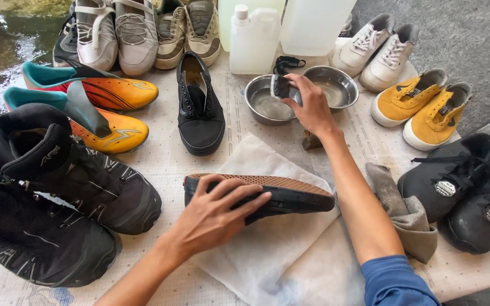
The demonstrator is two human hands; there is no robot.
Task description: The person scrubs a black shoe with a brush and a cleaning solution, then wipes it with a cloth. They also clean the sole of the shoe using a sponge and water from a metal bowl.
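Dipping dark brush point(281, 86) over water-filled steel bowl point(267, 110), right hand point(312, 106) fingers closed around it, left hand point(218, 212) fingers gripping black shoe point(290, 195)

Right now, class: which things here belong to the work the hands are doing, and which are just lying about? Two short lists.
In use:
left hand steadying the black shoe, sole up
right hand holding a brush
left bowl
white cloth under the shoe

Lying about:
orange boots
yellow shoes
white sneakers
jugs
grey rag

bare left hand point(216, 212) and right hand point(313, 107), blue sleeve point(395, 280) at the right upper arm
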